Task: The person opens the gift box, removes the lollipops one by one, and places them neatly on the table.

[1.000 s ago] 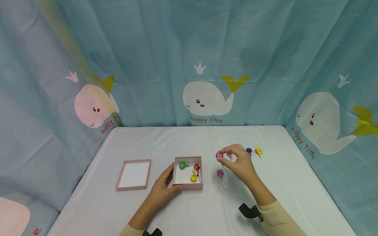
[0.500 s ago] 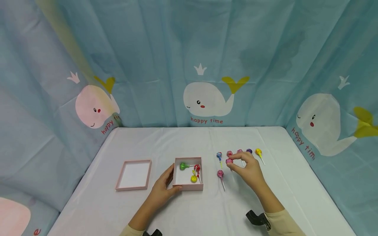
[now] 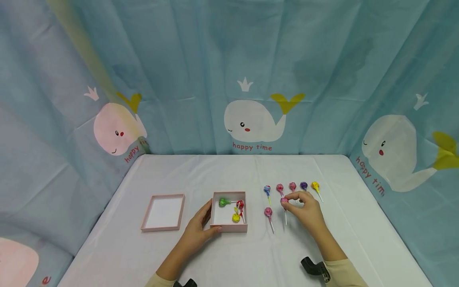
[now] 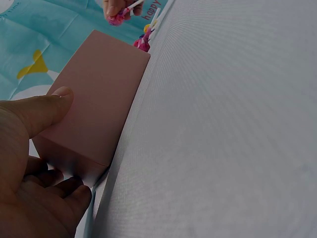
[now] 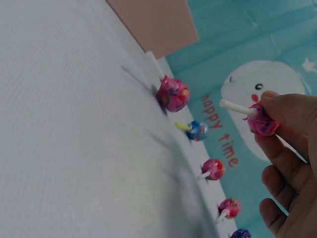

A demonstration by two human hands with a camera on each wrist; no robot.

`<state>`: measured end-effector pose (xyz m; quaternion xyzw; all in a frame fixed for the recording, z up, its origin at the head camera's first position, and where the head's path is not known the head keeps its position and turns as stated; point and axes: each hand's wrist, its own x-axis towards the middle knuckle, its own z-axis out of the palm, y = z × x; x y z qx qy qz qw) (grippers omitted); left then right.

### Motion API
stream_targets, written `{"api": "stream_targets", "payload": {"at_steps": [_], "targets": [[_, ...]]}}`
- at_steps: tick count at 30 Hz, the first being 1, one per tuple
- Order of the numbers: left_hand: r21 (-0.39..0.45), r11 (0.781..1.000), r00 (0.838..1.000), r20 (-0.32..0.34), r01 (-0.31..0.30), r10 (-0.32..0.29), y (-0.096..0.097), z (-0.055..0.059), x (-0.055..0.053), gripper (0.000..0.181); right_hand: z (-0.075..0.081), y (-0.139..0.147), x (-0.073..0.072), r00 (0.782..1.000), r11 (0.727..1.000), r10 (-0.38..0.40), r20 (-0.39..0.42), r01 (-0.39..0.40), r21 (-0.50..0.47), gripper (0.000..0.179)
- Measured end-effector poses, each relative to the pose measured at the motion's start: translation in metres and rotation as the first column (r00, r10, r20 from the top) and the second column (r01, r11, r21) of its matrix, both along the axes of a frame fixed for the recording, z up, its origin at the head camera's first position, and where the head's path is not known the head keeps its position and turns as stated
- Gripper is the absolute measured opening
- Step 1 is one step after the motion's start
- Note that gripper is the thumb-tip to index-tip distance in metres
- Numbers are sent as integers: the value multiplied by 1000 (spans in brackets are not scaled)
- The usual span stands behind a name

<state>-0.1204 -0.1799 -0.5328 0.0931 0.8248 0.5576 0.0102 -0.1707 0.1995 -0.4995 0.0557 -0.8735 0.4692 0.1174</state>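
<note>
My right hand [image 3: 305, 209] pinches a pink-wrapped lollipop [image 5: 262, 121] by its head between thumb and forefinger, its white stick pointing towards me. In the right wrist view the lollipop is held above the table. My left hand [image 3: 197, 229] grips a pink open-topped box [image 3: 233, 228] at its near left corner, thumb on the front wall and fingers along the left side. Inside the box lie a green lollipop [image 3: 223, 202], a red one [image 3: 240, 204] and a yellow one [image 3: 235, 218].
Beyond my right hand, a row holds blue [image 3: 267, 189], pink [image 3: 279, 187], another pink [image 3: 292, 186], purple [image 3: 303, 185] and yellow [image 3: 315, 185] lollipops. One more pink lollipop [image 3: 268, 212] lies right of the box. A shallow pink lid [image 3: 160, 229] lies left.
My right hand has moved right and nearer to me with the pink lollipop, uncovering the blue lollipop and the pink ones in the row. My left hand stays on the box.
</note>
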Motion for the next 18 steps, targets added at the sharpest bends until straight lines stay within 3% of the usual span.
{"api": "stream_targets", "payload": {"at_steps": [10,18], "targets": [[0,1000,1000,7,0,0,2,2,1,100,-17,9,-5,990,996,-34,140,23,82,24],[-3,1000,1000,-6,9,-9,0,-1,-2,99,-25,11,-9,988,992,-25,154,5,127,24]]}}
